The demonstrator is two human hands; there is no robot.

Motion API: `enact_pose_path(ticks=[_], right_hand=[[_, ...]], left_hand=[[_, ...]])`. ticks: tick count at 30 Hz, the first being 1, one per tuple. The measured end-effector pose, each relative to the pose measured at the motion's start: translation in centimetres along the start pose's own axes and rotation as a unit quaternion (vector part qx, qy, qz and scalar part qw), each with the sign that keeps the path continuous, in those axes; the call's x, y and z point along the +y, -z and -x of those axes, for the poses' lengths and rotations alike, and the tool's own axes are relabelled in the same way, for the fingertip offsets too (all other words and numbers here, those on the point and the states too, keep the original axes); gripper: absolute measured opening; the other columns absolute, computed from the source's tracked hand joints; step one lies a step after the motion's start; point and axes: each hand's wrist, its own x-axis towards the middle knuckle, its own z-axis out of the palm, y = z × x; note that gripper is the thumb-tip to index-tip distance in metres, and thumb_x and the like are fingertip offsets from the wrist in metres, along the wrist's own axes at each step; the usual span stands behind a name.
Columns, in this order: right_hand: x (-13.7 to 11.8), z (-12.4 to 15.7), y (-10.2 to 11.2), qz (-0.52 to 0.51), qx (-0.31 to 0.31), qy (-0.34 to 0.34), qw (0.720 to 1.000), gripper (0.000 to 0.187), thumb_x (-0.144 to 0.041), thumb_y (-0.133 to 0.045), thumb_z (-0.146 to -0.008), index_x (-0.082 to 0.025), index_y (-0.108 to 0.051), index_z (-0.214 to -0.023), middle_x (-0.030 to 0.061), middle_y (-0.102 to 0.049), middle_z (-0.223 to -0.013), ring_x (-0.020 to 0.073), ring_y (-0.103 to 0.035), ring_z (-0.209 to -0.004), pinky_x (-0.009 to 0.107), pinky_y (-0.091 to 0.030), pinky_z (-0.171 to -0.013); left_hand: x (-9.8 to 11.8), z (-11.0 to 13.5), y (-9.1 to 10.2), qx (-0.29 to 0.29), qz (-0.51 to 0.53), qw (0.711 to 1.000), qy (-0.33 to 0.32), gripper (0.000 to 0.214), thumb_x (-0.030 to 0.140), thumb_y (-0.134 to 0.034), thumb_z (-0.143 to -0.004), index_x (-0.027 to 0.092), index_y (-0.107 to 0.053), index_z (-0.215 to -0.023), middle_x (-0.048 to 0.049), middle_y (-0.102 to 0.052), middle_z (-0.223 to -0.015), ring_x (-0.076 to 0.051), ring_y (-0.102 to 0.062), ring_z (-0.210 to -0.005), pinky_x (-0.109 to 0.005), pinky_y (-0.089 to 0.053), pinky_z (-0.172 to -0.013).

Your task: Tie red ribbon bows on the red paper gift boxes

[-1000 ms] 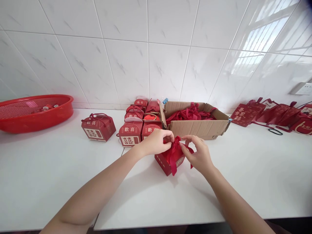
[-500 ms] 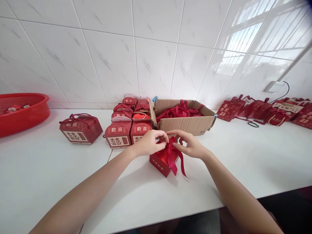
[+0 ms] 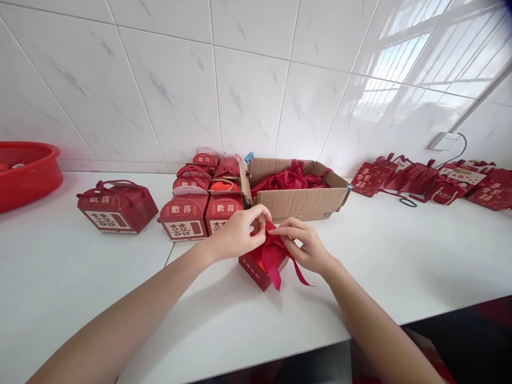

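Observation:
A small red gift box (image 3: 253, 273) stands on the white table in front of me, turned with a corner toward me. A red ribbon (image 3: 272, 256) forms a bow on top, and its two tails hang over the box's front and right side. My left hand (image 3: 245, 230) pinches a raised loop of the ribbon between thumb and fingers. Close beside it, my right hand (image 3: 306, 245) has its fingers bent at the bow's knot, pinching the ribbon there. Both hands hide part of the box's top.
Behind my hands is an open cardboard box (image 3: 300, 201) full of red ribbons. Several red gift boxes (image 3: 186, 210) stand left of it, with another handled gift box (image 3: 120, 210) farther left. A red plastic basket (image 3: 30, 181) is at the left edge; red gift bags (image 3: 372, 178) lie right.
My left hand has pulled a ribbon loop upward, and my right hand has dropped slightly lower over the knot. The view has shifted a little to the right.

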Motion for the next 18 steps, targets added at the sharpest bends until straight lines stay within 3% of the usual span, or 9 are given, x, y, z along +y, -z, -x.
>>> enact_pose_path(ticks=[4,10,15,18], right_hand=[[0.1,0.2,0.0,0.036,-0.034,0.032,0.998,0.043,-0.005,-0.034,-0.09,-0.024,-0.065,-0.113,0.0058,-0.05,-0.088,0.0138,-0.053,-0.078,0.03,-0.051,-0.068],[-0.4,0.3,0.1,0.06,-0.061,0.061,0.994,0.042,-0.006,-0.033,-0.092,-0.023,-0.064,-0.114,0.0075,-0.051,-0.093,0.0162,-0.052,-0.085,0.033,-0.052,-0.073],[-0.3,0.5,-0.1,0.053,-0.04,0.036,0.997,0.042,-0.006,-0.034,-0.092,-0.025,-0.059,-0.121,0.0061,-0.051,-0.091,0.0143,-0.051,-0.081,0.031,-0.049,-0.07],[-0.5,0.5,-0.2,0.043,-0.004,-0.006,0.999,0.039,-0.009,-0.04,-0.091,-0.024,-0.053,-0.124,0.0057,-0.055,-0.094,0.014,-0.052,-0.08,0.03,-0.047,-0.07]], left_hand=[[0.2,0.1,0.6,-0.006,-0.059,0.998,0.007,0.02,0.022,-0.05,-0.083,0.025,-0.047,-0.102,0.0048,-0.056,-0.077,-0.01,-0.051,-0.063,-0.021,-0.043,-0.057],[0.0,0.1,1.7,-0.005,-0.122,0.992,0.042,0.023,0.02,-0.051,-0.08,0.025,-0.048,-0.103,0.0051,-0.057,-0.076,-0.011,-0.053,-0.063,-0.022,-0.041,-0.056],[-0.4,0.0,2.0,-0.042,-0.119,0.991,0.036,0.017,0.022,-0.048,-0.082,0.024,-0.056,-0.096,0.0032,-0.057,-0.074,-0.012,-0.053,-0.063,-0.024,-0.042,-0.056],[-0.6,-0.1,2.2,-0.059,-0.126,0.99,0.012,0.014,0.023,-0.05,-0.081,0.024,-0.059,-0.092,0.0016,-0.059,-0.085,-0.014,-0.055,-0.072,-0.025,-0.044,-0.061]])
